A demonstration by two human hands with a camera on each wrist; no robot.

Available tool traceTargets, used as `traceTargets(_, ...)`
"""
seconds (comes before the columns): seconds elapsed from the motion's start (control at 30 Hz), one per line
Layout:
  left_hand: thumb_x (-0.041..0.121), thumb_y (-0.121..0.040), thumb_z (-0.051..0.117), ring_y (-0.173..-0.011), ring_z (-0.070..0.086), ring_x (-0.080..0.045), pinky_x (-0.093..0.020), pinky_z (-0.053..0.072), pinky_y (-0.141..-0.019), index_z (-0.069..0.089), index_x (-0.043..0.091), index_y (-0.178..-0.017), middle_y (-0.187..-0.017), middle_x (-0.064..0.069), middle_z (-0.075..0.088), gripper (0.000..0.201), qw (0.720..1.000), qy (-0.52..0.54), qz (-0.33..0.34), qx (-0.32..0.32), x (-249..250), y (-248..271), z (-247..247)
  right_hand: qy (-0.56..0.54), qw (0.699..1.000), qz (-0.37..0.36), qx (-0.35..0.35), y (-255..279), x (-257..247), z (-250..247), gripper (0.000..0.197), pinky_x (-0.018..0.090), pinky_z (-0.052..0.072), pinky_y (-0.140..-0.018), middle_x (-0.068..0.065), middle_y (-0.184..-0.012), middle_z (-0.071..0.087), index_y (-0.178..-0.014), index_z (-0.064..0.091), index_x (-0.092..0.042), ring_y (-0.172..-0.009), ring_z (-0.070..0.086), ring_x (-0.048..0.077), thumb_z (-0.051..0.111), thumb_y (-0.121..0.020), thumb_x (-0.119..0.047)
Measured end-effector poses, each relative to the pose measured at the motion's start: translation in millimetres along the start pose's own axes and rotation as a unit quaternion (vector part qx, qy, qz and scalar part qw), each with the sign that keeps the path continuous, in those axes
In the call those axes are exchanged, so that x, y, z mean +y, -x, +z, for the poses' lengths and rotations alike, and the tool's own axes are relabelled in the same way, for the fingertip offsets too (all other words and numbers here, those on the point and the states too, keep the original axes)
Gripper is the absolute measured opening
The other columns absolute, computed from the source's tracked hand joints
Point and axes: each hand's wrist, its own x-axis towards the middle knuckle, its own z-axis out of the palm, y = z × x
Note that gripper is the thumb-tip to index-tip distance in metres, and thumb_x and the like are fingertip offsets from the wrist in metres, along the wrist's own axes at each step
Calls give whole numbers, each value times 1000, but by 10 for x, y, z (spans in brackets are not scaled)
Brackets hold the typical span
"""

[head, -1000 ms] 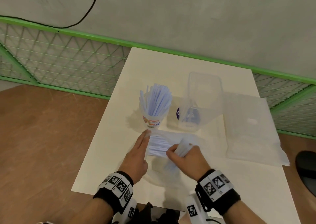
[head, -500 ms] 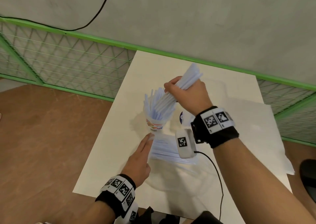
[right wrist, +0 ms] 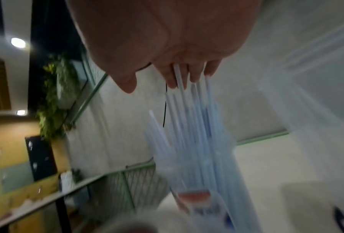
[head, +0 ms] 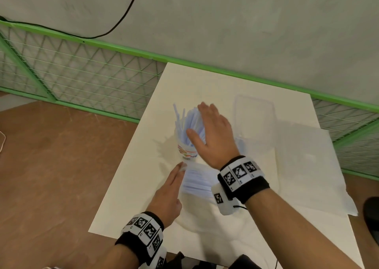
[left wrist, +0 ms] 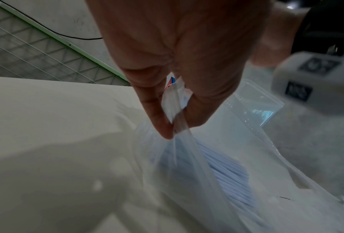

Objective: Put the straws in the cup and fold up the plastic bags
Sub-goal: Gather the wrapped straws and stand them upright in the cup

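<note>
A paper cup (head: 187, 152) stands mid-table, full of pale blue straws (head: 184, 123). My right hand (head: 213, 131) hovers flat over the straw tops, fingers straight; in the right wrist view its fingertips (right wrist: 179, 75) touch the straws (right wrist: 187, 126) above the cup (right wrist: 195, 198). Just in front of the cup lies a clear plastic bag (head: 196, 181) with more straws inside. My left hand (head: 170, 188) rests by its left end. The left wrist view shows thumb and finger (left wrist: 167, 126) pinching the bag's edge (left wrist: 187, 157) above the straws (left wrist: 226, 173) in it.
A clear pouch (head: 254, 121) stands right of the cup. A large flat plastic bag (head: 307, 166) lies at the table's right side, overhanging the edge. A green mesh fence (head: 82, 69) runs behind the white table (head: 127, 197). A dark object (head: 372, 217) sits at far right.
My right hand pulled a bunch of straws from the bag, carried it up to the cup and let go; it is now flat over the straws. The left hand stayed put.
</note>
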Motion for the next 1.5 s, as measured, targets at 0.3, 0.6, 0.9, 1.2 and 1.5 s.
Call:
traceTargets(0.3, -10, -77, 50, -119, 53, -11, -17, 49, -87, 9, 35, -154, -156, 33, -7, 98, 1000, -16, -3, 2, -11, 20, 31, -5, 998, -20, 53, -9, 49, 243, 71, 41, 17, -119, -2, -164, 7, -156, 14, -15, -151, 8, 17, 43, -97, -43)
traceTargets(0.6, -9, -78, 50, -119, 53, -10, 1, 36, -71, 7, 37, -154, -154, 37, -9, 98, 1000, -2, -12, -1, -2, 37, 32, -2, 998, -47, 45, -176, 10, 353, 58, 40, 24, -117, -1, -156, 34, -149, 33, -16, -145, 28, 17, 32, -98, -44)
traceTargets(0.9, -11, -77, 48, -120, 52, -10, -13, 46, -86, 11, 37, -153, -154, 36, -6, 97, 1000, 1, -10, 9, -22, 27, 22, 118, 990, -72, 11, -254, -59, 284, 51, 44, 11, -114, -13, -155, 35, -147, 38, -29, -148, 17, 18, 28, -101, -46)
traceTargets(1.2, -4, -81, 53, -99, 61, -12, -25, 51, -83, 11, 39, -152, -158, 16, 20, 92, 999, 5, -41, -8, -89, -37, 65, -40, 980, -193, 30, 608, -365, 226, 26, 33, 46, -41, 2, -63, 62, -73, 66, -11, -51, 57, 25, 40, -75, -11)
traceTargets(1.5, -14, -72, 49, -133, 44, -8, -22, 46, -99, 9, 35, -154, -157, 31, -4, 103, 1000, -2, 6, 0, -79, -61, 109, 135, 971, 30, -198, 1337, 283, 1033, 47, 35, 56, -64, 3, -99, 67, -103, 68, -13, -84, 66, 26, 74, -57, -8)
